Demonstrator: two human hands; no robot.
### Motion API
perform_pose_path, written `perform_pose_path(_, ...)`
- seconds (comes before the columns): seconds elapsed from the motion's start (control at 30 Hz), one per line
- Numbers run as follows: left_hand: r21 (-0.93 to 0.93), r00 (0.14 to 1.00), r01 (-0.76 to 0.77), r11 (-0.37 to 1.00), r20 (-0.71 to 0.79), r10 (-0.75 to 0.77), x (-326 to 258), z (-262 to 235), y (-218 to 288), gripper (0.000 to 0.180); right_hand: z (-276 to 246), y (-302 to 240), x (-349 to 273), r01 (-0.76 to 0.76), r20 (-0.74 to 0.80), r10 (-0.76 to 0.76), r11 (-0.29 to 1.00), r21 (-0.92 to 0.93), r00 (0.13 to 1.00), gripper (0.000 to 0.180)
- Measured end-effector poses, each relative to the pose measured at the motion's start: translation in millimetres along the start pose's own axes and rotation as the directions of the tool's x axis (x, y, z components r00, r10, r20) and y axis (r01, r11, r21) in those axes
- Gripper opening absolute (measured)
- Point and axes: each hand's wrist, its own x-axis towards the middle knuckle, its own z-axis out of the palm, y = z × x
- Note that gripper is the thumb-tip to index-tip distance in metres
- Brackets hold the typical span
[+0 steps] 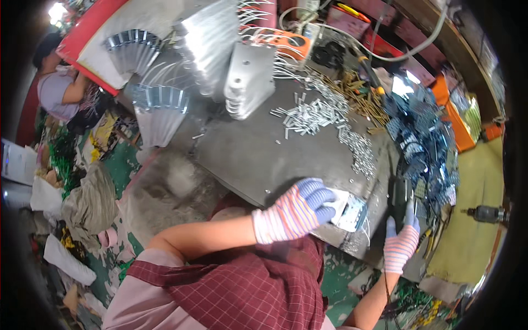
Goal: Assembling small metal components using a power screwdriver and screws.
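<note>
Striped gloves cover both my hands. At the front edge of the metal-topped table, my left hand [297, 212] has its fingers curled over the end of a small shiny metal plate [352, 213]. A white wire hangs from the plate's right side. To the right, my right hand [402, 239] is wrapped round a black, corded handheld tool [400, 193] that looks like an electric screwdriver. Its tip is hard to make out against the blue parts behind it. Loose bright metal pins [313, 115] and small metal fasteners [357, 151] lie beyond my hands on the tabletop [236, 148].
Dark blue metal parts [421, 132] are heaped at the right, beside brass-coloured rods [360, 96]. Stacked silver panels [250, 77] with white wires stand at the back, near fanned metal pieces [159, 113]. Another person [58, 88] sits far left. A drill-like tool [487, 214] lies far right.
</note>
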Motion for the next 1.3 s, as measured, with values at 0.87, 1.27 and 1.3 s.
perform_pose_path(0.87, -0.369, 0.217, 0.642, 0.672, -0.753, -0.621, -104.1, -214.9, -110.9, 0.06, 50.7, -135.3, -40.6, 0.228, -0.177, -0.145, 0.67, 0.706, 0.974, 0.027)
perform_pose_path(1.27, 0.067, 0.463, 0.785, 0.616, -0.724, -0.511, -139.0, -203.2, -102.0, 0.08, 54.6, -135.2, -35.8, 0.244, -0.19, -0.153, 0.627, 0.74, 0.97, 0.027)
perform_pose_path(1.3, 0.232, 0.503, 0.798, 0.556, -0.765, -0.402, -134.2, -201.5, -95.4, 0.076, 52.8, -135.4, -35.0, 0.244, -0.185, -0.158, 0.63, 0.737, 0.97, 0.027)
